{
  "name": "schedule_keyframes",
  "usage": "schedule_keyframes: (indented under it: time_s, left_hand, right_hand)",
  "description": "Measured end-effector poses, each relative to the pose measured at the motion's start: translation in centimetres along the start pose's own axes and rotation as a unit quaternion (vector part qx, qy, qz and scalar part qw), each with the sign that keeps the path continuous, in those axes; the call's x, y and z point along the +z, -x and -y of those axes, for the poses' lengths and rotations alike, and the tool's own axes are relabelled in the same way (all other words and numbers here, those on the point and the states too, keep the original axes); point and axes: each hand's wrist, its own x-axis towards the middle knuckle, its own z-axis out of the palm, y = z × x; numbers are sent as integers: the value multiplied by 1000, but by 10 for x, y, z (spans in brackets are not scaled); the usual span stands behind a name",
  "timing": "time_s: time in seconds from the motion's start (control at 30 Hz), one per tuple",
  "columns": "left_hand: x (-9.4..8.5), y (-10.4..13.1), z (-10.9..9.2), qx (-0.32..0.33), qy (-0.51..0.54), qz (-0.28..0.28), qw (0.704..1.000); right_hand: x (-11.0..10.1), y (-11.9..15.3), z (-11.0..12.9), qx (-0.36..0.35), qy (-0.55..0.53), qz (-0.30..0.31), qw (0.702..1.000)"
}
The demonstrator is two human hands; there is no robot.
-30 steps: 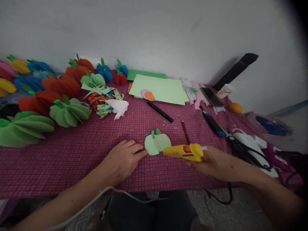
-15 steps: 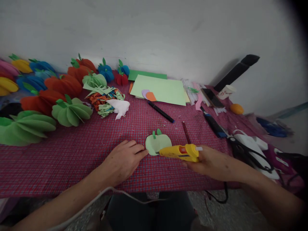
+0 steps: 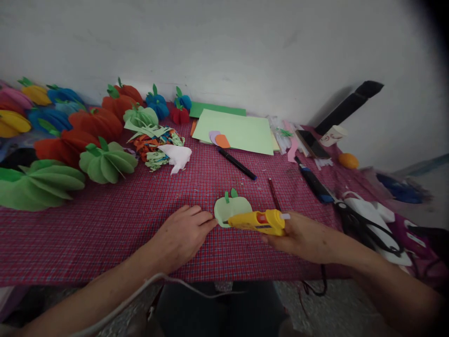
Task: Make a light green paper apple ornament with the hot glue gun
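Observation:
A pale green paper apple shape (image 3: 235, 205) with a darker green stem and leaf lies flat on the checked cloth. My right hand (image 3: 301, 236) is closed around a yellow glue gun (image 3: 257, 221), whose nozzle points left over the lower left part of the shape. At the shape's left edge, the fingertips of my left hand (image 3: 189, 229) touch or nearly touch the paper. Its fingers are bent and close together, and whether they pinch the edge is hard to make out.
Folded paper pumpkins (image 3: 107, 164) fill the left side, beside shredded paper (image 3: 154, 147). Behind the shape lie a black pen (image 3: 237, 164) and green sheets (image 3: 238, 128). A pencil (image 3: 274, 193), a cutter (image 3: 312, 180), scissors (image 3: 365, 224) and a paper cup (image 3: 333, 135) are at right.
The glue gun's nozzle has moved slightly left along the lower part of the shape. My left hand stays by its left edge. The whole view has shifted a little.

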Motion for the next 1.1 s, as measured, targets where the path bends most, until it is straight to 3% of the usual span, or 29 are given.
schedule_keyframes:
  time_s: [0.5,1.1]
  left_hand:
    - [2,1,1,5,4,-1,1000]
    - [1,0,0,5,0,-3,1000]
  right_hand:
    - [-1,-12,2,-28,-32,-32,999]
    - [0,-28,0,18,-51,-62,997]
